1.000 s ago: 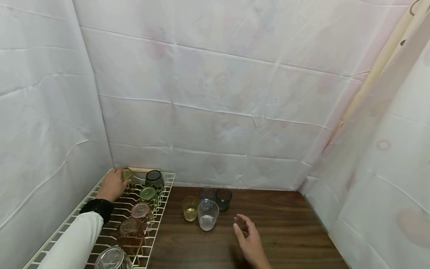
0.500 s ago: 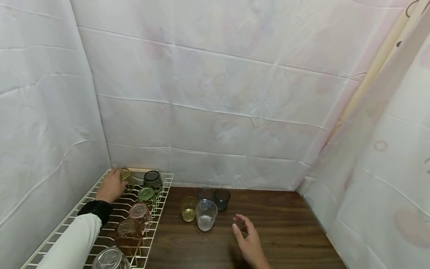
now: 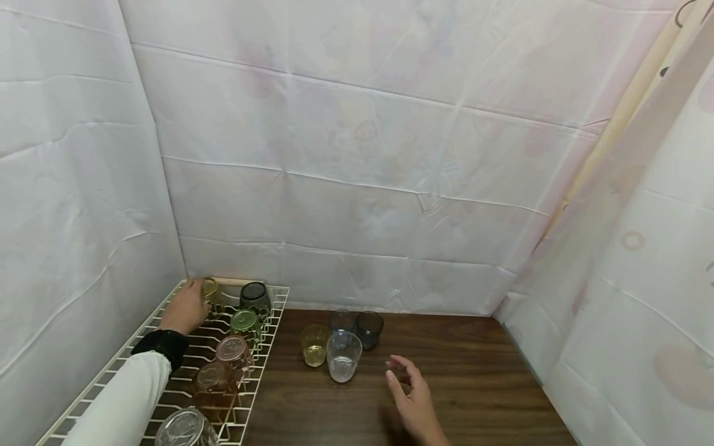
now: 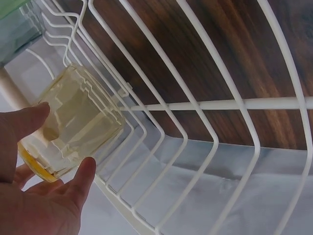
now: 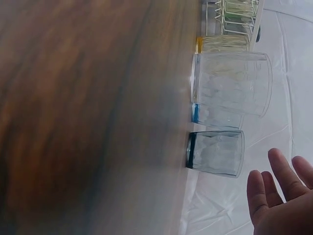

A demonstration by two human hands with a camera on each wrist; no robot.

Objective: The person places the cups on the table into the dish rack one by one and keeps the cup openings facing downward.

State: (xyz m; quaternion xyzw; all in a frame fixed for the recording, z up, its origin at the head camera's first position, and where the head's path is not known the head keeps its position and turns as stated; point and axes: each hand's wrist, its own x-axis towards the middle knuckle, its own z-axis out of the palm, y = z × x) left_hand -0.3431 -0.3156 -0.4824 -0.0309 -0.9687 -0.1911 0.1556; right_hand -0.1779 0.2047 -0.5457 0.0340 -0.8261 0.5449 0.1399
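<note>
At the far left corner of the white wire rack point(image 3: 258, 378), my left hand point(image 3: 185, 308) has its thumb and fingers around an upside-down yellow glass point(image 3: 212, 293). In the left wrist view the glass point(image 4: 93, 117) stands against the wires, with my thumb at one side and fingertips near its thick amber base. My right hand point(image 3: 417, 401) hovers over the brown table with spread, relaxed fingers and holds nothing. Nearest to it are a clear glass point(image 3: 343, 359) and a dark grey glass point(image 3: 370, 329), both upright; a yellow glass point(image 3: 315, 347) and a bluish glass point(image 3: 341, 320) stand beside them.
Down the rack's right side stand upside-down glasses: dark grey point(image 3: 255, 297), green point(image 3: 244, 322), pink point(image 3: 233, 350), amber point(image 3: 214, 384) and clear point(image 3: 186, 428). The brown wooden table point(image 3: 480, 365) lies right of the rack. White sheets point(image 3: 334, 155) enclose the back and sides.
My left thumb has drawn back a little across the yellow glass, so more of its side shows. The right hand and the glasses on the table have stayed in place.
</note>
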